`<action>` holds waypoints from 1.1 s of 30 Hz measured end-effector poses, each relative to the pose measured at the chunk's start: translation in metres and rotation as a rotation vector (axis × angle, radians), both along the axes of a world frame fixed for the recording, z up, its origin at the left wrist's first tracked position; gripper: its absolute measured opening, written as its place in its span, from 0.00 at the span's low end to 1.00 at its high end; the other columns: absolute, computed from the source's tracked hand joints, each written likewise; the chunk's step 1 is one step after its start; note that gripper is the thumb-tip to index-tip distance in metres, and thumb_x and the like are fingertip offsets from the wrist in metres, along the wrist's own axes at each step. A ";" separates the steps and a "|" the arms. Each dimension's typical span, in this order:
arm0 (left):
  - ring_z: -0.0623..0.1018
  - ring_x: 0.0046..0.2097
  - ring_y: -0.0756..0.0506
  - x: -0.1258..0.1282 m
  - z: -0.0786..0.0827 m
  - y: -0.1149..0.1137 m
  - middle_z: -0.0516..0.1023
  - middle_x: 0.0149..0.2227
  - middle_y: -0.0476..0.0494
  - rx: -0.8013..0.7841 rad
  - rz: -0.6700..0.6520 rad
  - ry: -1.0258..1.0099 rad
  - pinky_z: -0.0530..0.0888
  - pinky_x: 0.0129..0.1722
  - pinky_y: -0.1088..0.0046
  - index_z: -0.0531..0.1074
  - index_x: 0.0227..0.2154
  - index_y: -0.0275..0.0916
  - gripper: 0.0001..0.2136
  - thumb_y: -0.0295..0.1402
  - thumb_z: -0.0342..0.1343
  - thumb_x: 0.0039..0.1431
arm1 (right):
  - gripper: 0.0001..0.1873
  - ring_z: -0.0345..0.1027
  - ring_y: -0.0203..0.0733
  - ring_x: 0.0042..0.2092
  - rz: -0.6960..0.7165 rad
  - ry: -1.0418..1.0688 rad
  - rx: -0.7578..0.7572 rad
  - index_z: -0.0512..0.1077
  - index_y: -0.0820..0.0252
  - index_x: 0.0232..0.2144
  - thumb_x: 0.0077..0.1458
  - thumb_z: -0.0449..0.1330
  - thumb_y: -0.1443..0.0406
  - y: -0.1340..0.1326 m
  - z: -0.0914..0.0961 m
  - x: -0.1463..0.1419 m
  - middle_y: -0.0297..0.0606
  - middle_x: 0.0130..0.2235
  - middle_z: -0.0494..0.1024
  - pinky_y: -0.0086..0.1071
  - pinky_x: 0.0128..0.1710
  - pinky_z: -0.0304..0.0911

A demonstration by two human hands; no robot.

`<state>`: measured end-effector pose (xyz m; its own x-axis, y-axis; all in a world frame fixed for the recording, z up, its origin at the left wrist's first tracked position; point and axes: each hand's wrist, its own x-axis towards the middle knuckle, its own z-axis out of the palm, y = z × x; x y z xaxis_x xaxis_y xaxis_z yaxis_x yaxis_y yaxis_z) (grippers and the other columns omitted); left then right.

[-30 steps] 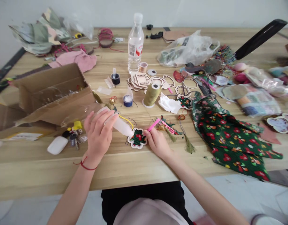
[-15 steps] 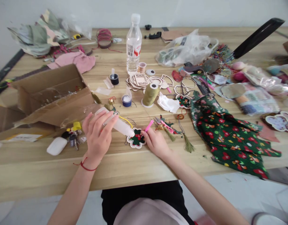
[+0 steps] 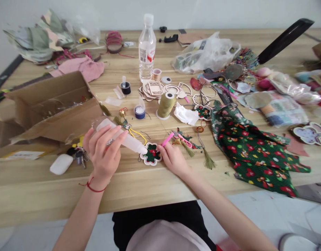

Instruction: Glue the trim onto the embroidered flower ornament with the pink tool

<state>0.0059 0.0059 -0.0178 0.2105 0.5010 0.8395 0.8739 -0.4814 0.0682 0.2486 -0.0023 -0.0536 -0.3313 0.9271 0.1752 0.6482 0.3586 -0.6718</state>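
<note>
My left hand (image 3: 104, 151) is closed around a translucent squeeze bottle (image 3: 130, 141), tilted down to the right. Its nozzle touches or hovers at the left edge of a clover-shaped wooden frame (image 3: 147, 162) filled with green floral fabric. At the frame's right edge my right hand (image 3: 174, 158) is closed in a pinch on a pink stick-like tool (image 3: 167, 139), its lower end hidden by the fingers. Whether those fingers also grip the frame I cannot tell. Behind the frame runs a yellow cord (image 3: 138, 133). Pink-handled scissors (image 3: 185, 140) and a green tassel (image 3: 209, 162) lie right of it.
An open cardboard box (image 3: 53, 104) stands at the left, a white case (image 3: 61, 164) before it. Olive thread (image 3: 166, 106), a water bottle (image 3: 147, 48) and wooden cutouts (image 3: 155, 89) are farther back. Green floral cloth (image 3: 257, 150) hangs over the front edge at right.
My left hand and the squeeze bottle have shifted slightly left, the nozzle moving from the fabric's upper left toward the frame's left edge. The right hand stays in place, still pinching the pink tool.
</note>
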 end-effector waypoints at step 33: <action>0.75 0.55 0.43 0.002 0.001 0.003 0.80 0.48 0.45 0.065 -0.024 0.005 0.63 0.62 0.56 0.73 0.53 0.50 0.23 0.21 0.58 0.58 | 0.16 0.70 0.41 0.27 0.011 0.018 0.115 0.70 0.60 0.37 0.69 0.44 0.63 0.000 0.000 -0.001 0.38 0.27 0.76 0.29 0.28 0.59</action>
